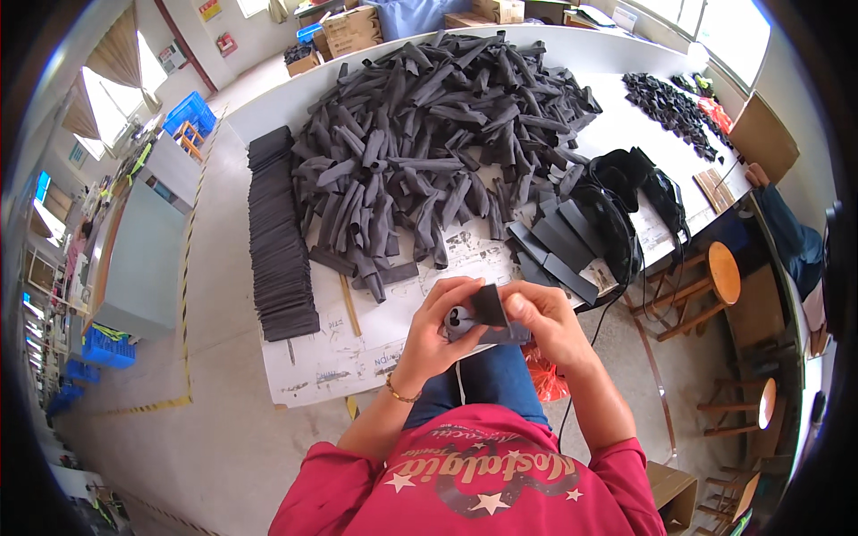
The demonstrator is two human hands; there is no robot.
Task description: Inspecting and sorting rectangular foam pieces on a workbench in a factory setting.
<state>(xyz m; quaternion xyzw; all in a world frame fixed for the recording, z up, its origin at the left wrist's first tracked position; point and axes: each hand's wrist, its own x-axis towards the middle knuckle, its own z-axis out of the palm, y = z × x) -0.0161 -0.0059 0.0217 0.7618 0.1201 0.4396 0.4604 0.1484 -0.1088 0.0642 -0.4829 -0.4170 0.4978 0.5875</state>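
Observation:
In front of my body, just over the table's near edge, my two hands are close together. My left hand (436, 332) is closed round a dark grey fabric tube (458, 319), whose curled open end shows beside the fingers. Thumb and fingers of my right hand (556, 327) pinch a flat black piece (489, 305) standing up between the hands. Part of the tube runs behind the right fingers. Beyond my hands lies a big heap of similar grey fabric tubes (420, 116). Flat dark strips (559, 237) lie to the right of the heap.
A long stack of flat black pieces (281, 241) lines the white table's (331, 380) left side. Black cabled equipment (617, 214) sits at the right edge. Small dark pieces (675, 112) lie farther back. Wooden stools (722, 272) stand right; another person's arm (760, 176) shows there.

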